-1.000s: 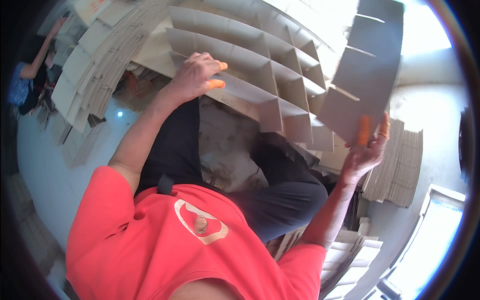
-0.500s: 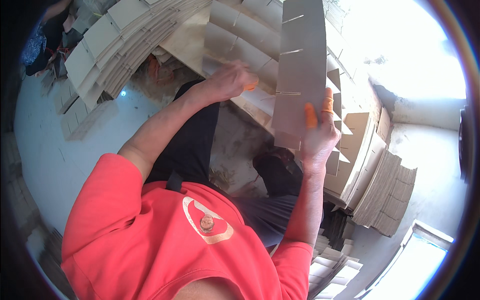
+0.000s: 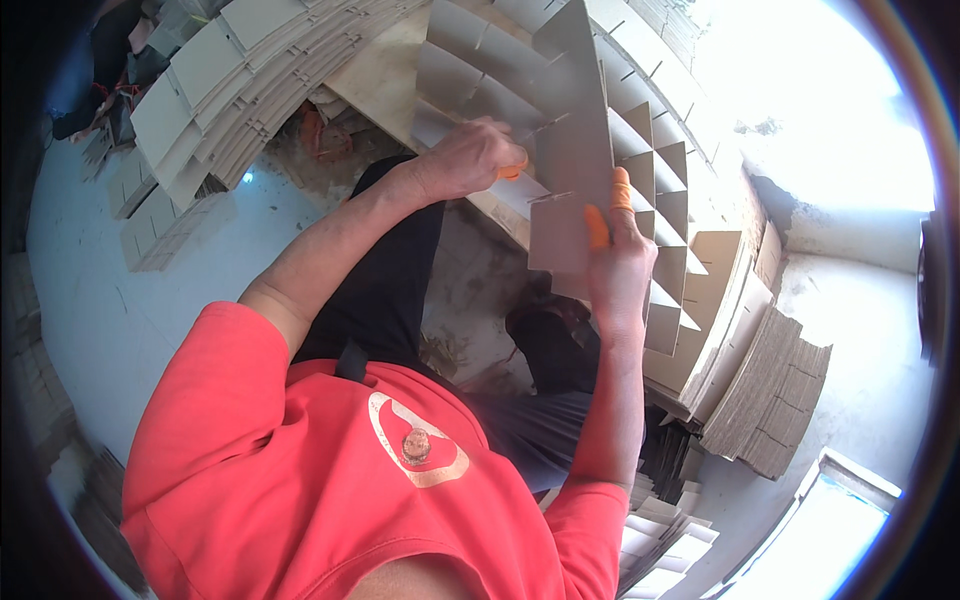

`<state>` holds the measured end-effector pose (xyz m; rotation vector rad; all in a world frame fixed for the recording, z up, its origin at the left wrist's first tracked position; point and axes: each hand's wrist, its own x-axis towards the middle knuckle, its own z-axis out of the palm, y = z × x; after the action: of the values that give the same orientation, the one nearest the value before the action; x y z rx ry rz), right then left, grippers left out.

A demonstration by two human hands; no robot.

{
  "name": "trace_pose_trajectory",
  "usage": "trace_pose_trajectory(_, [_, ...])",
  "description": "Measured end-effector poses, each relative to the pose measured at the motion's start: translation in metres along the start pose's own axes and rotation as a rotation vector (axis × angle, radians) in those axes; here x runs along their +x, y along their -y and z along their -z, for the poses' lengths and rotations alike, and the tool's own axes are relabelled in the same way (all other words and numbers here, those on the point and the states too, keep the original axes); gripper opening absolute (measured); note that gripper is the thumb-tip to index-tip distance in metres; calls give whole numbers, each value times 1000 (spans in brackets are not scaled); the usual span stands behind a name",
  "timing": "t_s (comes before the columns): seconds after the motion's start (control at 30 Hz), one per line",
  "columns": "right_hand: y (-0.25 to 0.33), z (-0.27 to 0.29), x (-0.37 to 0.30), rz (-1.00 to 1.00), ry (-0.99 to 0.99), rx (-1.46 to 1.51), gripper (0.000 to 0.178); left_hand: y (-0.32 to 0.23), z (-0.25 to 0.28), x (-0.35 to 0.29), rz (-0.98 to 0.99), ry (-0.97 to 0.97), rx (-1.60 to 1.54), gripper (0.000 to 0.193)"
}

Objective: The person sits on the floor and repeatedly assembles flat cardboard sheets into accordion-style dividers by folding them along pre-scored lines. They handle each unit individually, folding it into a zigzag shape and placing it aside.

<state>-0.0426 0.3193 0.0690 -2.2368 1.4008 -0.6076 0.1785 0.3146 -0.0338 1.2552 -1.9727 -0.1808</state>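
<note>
My right hand, with orange finger covers on two digits, grips the lower end of a long slotted cardboard strip. This strip stands on edge, its slots meeting cross strips that lie to its left. Right of it, interlocked pieces form a cardboard divider grid with open cells. My left hand is closed by the near ends of the cross strips, an orange cover showing on its thumb. Its curled fingers hide whatever they hold.
Stacked slotted cardboard rises at the far left beside the wooden work board. More cardboard sheets lean at the right near the wall. A smaller bundle lies on the floor at left. My dark-trousered legs are under the board's edge.
My right hand has shifted left with the long strip, which has turned edgewise and come against the cross strips. More of the grid shows behind it. My left hand has moved slightly right.
</note>
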Motion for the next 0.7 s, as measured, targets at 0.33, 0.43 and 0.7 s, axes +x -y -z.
trace_pose_trajectory(0.33, [-30, -64, -7, 66, 281, -285, 69, 3, -10, 5, -2, 35, -64, 4])
trace_pose_trajectory(0.43, [-31, -50, -11, 131, 117, -326, 63, 3, -6, 5, -35, 29, -74, 7])
trace_pose_trajectory(0.7, [-182, 112, -76, -161, -524, -902, 32, -3, -1, 11, -11, 32, -62, 16])
